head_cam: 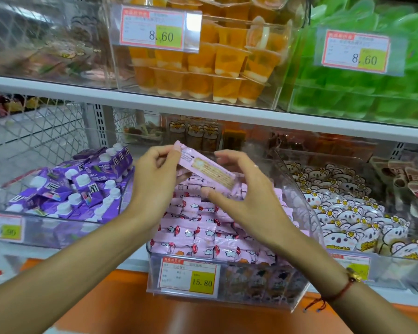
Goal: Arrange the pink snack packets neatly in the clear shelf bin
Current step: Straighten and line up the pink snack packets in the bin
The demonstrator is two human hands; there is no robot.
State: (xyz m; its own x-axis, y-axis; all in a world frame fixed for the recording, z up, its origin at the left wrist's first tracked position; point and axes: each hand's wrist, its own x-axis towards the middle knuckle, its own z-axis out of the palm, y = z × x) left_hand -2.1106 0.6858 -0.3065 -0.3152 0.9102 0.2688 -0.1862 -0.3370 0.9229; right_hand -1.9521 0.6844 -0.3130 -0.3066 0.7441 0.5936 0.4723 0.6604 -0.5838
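A clear shelf bin in the middle of the lower shelf holds several pink snack packets laid in rough rows. Above the bin I hold one long pink packet, back side up and tilted down to the right. My left hand pinches its upper left end between thumb and fingers. My right hand holds its lower right end, thumb below and fingers curved over the top. A red cord bracelet is on my right wrist.
A bin of purple pouches stands to the left and a bin of koala-print packets to the right. The upper shelf carries orange jelly cups and green packs. A price tag reading 15.80 is on the pink bin's front.
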